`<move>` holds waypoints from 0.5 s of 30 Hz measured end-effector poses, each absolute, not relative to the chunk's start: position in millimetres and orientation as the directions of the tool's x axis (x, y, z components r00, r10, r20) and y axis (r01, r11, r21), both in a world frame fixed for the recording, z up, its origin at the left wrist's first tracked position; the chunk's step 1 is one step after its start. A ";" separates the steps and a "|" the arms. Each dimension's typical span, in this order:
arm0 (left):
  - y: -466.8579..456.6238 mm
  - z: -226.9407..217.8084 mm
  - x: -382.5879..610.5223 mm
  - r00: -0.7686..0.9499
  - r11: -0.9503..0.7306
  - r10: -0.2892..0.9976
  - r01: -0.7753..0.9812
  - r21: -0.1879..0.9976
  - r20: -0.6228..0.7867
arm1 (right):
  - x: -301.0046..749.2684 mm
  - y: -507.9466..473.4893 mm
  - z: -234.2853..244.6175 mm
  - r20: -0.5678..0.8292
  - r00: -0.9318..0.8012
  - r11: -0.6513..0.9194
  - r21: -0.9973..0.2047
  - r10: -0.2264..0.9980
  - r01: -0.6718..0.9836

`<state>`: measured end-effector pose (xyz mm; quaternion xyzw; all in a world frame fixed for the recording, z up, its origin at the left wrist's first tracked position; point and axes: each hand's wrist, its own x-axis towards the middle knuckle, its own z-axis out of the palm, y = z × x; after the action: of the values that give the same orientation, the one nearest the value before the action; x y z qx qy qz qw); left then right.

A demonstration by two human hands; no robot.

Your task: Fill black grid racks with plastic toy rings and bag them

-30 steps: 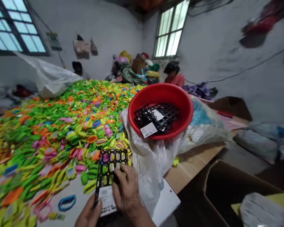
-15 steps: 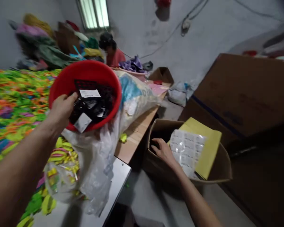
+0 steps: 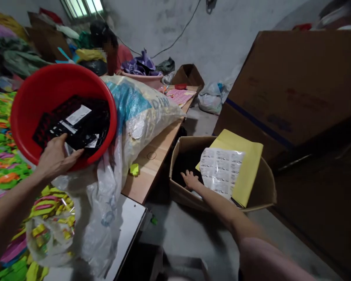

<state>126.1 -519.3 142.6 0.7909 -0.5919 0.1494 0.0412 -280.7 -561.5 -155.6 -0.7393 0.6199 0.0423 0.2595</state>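
My left hand [image 3: 57, 158] lies with its fingers apart over the near rim of a tilted red plastic basin [image 3: 19, 121], touching the stack of black plastic grid sheets [image 3: 86, 127] inside. White labels [image 3: 78, 115] sit on those sheets. My right hand [image 3: 190, 179] reaches into an open cardboard box [image 3: 175, 187], its fingers spread on dark contents [image 3: 187, 166]. Beside that hand in the box lie a printed sheet of labels [image 3: 220, 171] and a yellow folder [image 3: 247, 164].
A bulging woven sack [image 3: 137, 109] and a clear plastic bag [image 3: 101, 218] lean against the wooden table [image 3: 152, 177]. Colourful plastic pieces [image 3: 6, 156] are heaped at the left. A large cardboard box [image 3: 289, 86] stands at the right. A seated person [image 3: 123, 56] is at the back.
The view has swung right and the basin looks larger. The black grid sheet once held in both hands no longer shows there. My left hand is at the basin, and my right is in the box.
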 end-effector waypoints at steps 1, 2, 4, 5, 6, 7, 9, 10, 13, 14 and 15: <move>-514.8 143.4 125.2 0.251 -0.286 -0.927 -0.954 -0.089 0.279 | -277.4 -560.2 -155.4 -0.367 0.206 -0.088 -0.313 -0.907 -0.946; -509.1 144.7 123.4 0.242 -0.271 -0.930 -0.960 -0.069 0.275 | -276.6 -559.1 -153.6 -0.345 0.183 -0.077 -0.301 -0.921 -0.951; -494.9 148.6 116.2 0.195 -0.226 -0.926 -0.972 -0.062 0.322 | -282.7 -558.6 -145.0 -0.298 0.140 -0.048 -0.295 -0.944 -0.954; -486.8 150.3 110.0 0.156 -0.194 -0.917 -0.979 -0.068 0.367 | -289.3 -559.2 -138.3 -0.272 0.123 -0.036 -0.302 -0.954 -0.953; -478.1 151.2 101.5 0.112 -0.157 -0.902 -0.985 -0.074 0.417 | -297.9 -560.1 -130.1 -0.242 0.110 -0.029 -0.314 -0.964 -0.949; -469.1 150.3 90.2 0.068 -0.111 -0.888 -0.992 -0.068 0.454 | -308.2 -560.5 -120.3 -0.210 0.101 -0.027 -0.330 -0.972 -0.944; -451.9 141.8 58.1 -0.021 0.036 -0.902 -0.999 0.027 0.431 | -331.2 -556.7 -94.7 -0.146 0.074 -0.017 -0.357 -0.987 -0.934; -444.6 134.1 37.5 -0.072 0.121 -0.921 -0.987 0.106 0.382 | -342.6 -550.8 -78.6 -0.093 0.051 -0.011 -0.389 -0.994 -0.921; -432.2 105.8 -35.1 -0.302 0.377 -0.912 -0.883 0.281 0.277 | -367.1 -510.8 -19.0 0.178 0.037 -0.135 -0.575 -0.983 -0.807; -431.4 98.4 -59.2 -0.348 0.427 -0.890 -0.863 0.271 0.296 | -370.2 -491.2 2.3 0.276 0.097 -0.255 -0.622 -0.956 -0.740; -431.5 93.8 -81.1 -0.399 0.476 -0.866 -0.841 0.255 0.302 | -370.6 -470.6 22.6 0.333 0.211 -0.385 -0.646 -0.919 -0.659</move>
<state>-81.1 -431.5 93.8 0.5107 -0.8357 -0.0306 0.1996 -370.6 -470.6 22.6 -0.7557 0.5222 -0.3487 0.1862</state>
